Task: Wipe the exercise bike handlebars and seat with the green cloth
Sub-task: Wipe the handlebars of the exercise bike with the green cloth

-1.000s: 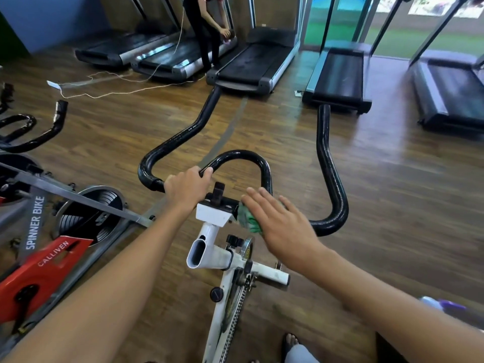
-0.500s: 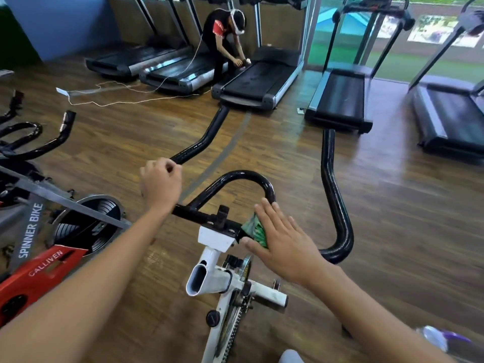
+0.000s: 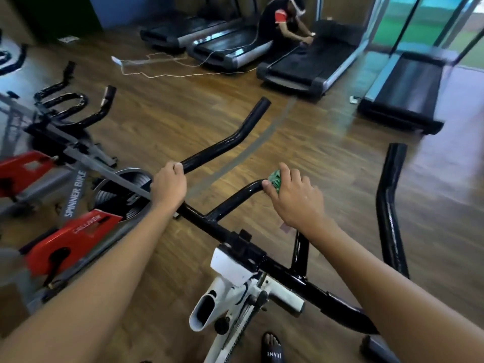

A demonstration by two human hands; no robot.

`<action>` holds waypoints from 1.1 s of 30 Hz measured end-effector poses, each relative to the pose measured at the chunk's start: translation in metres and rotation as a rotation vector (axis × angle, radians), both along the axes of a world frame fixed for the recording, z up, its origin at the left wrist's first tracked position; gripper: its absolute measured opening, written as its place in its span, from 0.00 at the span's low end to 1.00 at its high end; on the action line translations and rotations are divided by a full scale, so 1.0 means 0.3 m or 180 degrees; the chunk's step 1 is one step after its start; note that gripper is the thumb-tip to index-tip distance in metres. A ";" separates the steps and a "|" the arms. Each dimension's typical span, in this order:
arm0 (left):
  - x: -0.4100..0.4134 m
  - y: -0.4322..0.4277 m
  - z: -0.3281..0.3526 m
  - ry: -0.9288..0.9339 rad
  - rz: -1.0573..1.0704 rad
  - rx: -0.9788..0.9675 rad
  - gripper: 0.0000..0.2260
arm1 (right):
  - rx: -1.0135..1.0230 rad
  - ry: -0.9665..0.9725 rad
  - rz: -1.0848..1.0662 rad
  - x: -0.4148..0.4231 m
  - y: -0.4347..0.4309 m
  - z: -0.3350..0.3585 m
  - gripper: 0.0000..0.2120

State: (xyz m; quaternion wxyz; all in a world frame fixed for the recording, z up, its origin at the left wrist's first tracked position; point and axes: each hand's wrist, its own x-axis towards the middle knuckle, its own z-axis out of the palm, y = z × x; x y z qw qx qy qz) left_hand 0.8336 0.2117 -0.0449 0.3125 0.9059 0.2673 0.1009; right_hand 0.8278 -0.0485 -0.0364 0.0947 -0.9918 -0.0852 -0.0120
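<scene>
Green cloth (image 3: 274,181) is bunched up under the right hand (image 3: 296,199). The fingers curl over it and press it on the top bend of the middle loop of the black handlebars (image 3: 209,224). Only a small bit of the cloth peeks out past the fingertips. The left hand (image 3: 169,185) wraps all the way round the left bar, with the thumb tucked under, and holds nothing else.

Past the left hand, the left bar goes up and away to an open end. The right bar stands well apart from the right hand, with bare wood floor (image 3: 314,158) between them. The handlebars sit on a white bike frame (image 3: 230,289). The seat is not in the picture.

Close on the left is a red and grey bike (image 3: 70,231). Its grey bar says "SPINNER BIKE", and its red part has a word that is too blurry to read for sure. At the bottom, a black sandal (image 3: 272,348) says "JEANE". Far off, treadmills (image 3: 309,64) stand in a row, and a person (image 3: 282,19) bends over one.
</scene>
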 end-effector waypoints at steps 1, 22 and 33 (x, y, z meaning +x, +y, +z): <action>-0.003 0.000 0.005 -0.0017 0.0021 0.0011 0.19 | -0.0057 -0.0087 0.0188 0.018 0.027 0.004 0.34; 0.000 0.035 -0.007 0.0072 0.0052 -0.0413 0.15 | -0.0056 0.0156 0.2572 -0.029 0.245 0.017 0.26; -0.001 0.145 0.020 -0.0049 -0.0368 -0.2744 0.05 | 0.1266 0.1440 0.1172 -0.021 0.409 0.218 0.23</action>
